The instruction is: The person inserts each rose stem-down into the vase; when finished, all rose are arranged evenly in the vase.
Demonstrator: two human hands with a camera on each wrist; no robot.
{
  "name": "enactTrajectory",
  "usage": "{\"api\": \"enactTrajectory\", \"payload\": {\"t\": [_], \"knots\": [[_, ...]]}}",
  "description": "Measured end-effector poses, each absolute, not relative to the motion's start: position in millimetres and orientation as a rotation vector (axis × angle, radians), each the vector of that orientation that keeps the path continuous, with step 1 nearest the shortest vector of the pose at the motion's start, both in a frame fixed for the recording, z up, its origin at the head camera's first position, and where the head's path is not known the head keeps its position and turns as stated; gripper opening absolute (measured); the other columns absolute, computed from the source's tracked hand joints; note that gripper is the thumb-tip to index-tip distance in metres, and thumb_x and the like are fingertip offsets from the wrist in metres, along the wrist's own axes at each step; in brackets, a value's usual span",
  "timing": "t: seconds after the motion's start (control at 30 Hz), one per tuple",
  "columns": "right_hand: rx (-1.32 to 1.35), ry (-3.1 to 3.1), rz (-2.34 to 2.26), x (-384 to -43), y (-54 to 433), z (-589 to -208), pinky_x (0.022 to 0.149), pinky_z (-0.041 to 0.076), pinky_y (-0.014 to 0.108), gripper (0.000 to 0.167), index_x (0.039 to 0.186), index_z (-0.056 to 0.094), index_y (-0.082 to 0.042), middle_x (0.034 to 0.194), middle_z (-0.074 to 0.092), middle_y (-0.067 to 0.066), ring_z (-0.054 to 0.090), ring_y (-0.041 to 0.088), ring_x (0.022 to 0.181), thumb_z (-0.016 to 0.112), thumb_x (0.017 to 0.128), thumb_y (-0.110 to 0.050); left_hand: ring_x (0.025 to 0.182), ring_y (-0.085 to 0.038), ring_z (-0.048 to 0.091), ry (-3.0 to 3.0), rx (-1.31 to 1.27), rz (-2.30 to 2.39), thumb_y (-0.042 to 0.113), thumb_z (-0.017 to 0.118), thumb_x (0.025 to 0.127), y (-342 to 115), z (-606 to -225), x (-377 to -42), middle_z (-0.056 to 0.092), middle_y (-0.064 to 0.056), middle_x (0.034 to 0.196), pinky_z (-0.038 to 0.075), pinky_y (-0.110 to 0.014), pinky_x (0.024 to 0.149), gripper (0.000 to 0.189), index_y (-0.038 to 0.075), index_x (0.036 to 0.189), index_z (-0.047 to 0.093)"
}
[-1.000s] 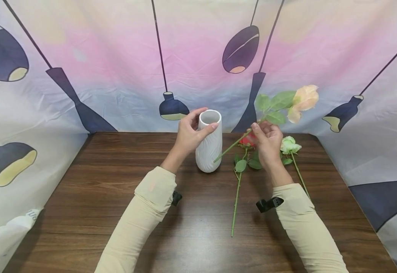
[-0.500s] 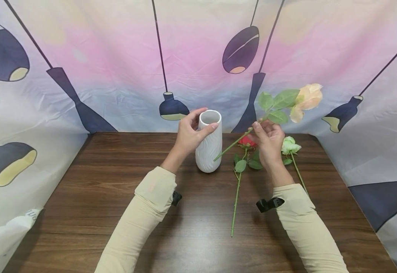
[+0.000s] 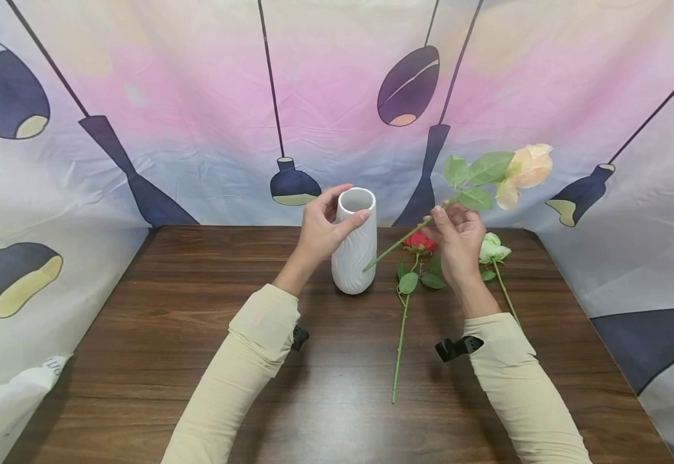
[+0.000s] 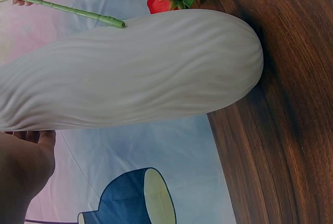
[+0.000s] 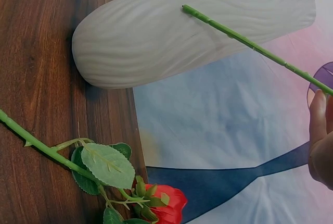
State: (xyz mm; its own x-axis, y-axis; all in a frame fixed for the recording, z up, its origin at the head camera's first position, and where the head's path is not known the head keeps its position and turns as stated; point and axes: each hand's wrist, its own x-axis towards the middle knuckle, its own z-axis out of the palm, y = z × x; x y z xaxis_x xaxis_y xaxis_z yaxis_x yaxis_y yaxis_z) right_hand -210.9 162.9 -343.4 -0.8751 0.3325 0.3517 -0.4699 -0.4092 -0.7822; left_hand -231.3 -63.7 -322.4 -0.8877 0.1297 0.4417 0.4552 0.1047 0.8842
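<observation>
A white ribbed vase (image 3: 353, 258) stands upright on the wooden table, its mouth facing up. My left hand (image 3: 327, 222) grips it near the rim, thumb across the front and fingers behind. To its right, my right hand (image 3: 459, 241) pinches the green stem of a peach rose (image 3: 529, 169) between thumb and fingers. The bloom points up and right; the stem slants down to the left, its cut end in front of the vase wall in the head view. In the right wrist view the stem (image 5: 250, 44) crosses the vase, and whether it touches cannot be told.
A red rose (image 3: 420, 241) lies on the table (image 3: 198, 348) below my right hand, stem toward the front. Farther right lies a pale green rose (image 3: 493, 248), partly behind my right forearm. A printed cloth backdrop (image 3: 209, 116) hangs behind and at both sides.
My right hand has shifted slightly to the right with the peach rose, whose bloom moved right too. The left hand and the vase have stayed in place.
</observation>
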Motion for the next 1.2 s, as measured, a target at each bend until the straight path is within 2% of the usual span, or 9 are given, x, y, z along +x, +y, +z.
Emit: {"api": "enactTrajectory", "payload": {"t": [0.3,0.7,0.9,1.03,1.2], "knots": [[0.216,-1.283,2.302,-211,164,-343,0.06,0.062,0.024,0.016,0.091,0.061,-0.008,0.077,0.066,-0.001,0.07,0.011,0.069,0.059,0.096,0.008,0.103,-0.029,0.069,-2.128,-0.589,-1.854,0.009,0.078,0.086,-63,-322,-230,0.069,-0.024,0.118,0.055,-0.022,0.086,0.056,-0.001,0.138,0.058],[0.245,-1.214,2.295,-211,163,-336,0.06,0.062,0.026,0.017,0.089,0.06,-0.009,0.082,0.067,-0.001,0.07,0.012,0.07,0.061,0.096,0.007,0.1,-0.022,0.068,-2.143,-0.582,-1.846,0.01,0.078,0.086,-63,-322,-230,0.069,-0.023,0.118,0.055,-0.022,0.085,0.058,0.0,0.139,0.058],[0.293,-1.146,2.302,-210,161,-327,0.06,0.062,0.025,0.014,0.093,0.059,-0.007,0.084,0.067,0.001,0.07,0.012,0.071,0.06,0.097,0.006,0.101,-0.024,0.068,-2.143,-0.584,-1.854,0.01,0.079,0.086,-64,-322,-230,0.069,-0.024,0.118,0.055,-0.02,0.084,0.058,-0.001,0.139,0.058],[0.339,-1.148,2.28,-210,159,-323,0.06,0.062,0.025,0.017,0.091,0.059,-0.007,0.086,0.065,0.001,0.07,0.013,0.071,0.057,0.096,0.009,0.101,-0.026,0.068,-2.138,-0.584,-1.856,0.01,0.079,0.086,-64,-323,-231,0.069,-0.024,0.117,0.054,-0.019,0.083,0.057,-0.002,0.139,0.058],[0.363,-1.188,2.239,-211,157,-318,0.06,0.062,0.025,0.02,0.092,0.06,-0.009,0.081,0.067,0.0,0.07,0.012,0.071,0.056,0.097,0.01,0.101,-0.026,0.068,-2.136,-0.582,-1.857,0.009,0.078,0.086,-64,-322,-230,0.069,-0.025,0.117,0.054,-0.019,0.083,0.058,-0.004,0.139,0.057]]}}
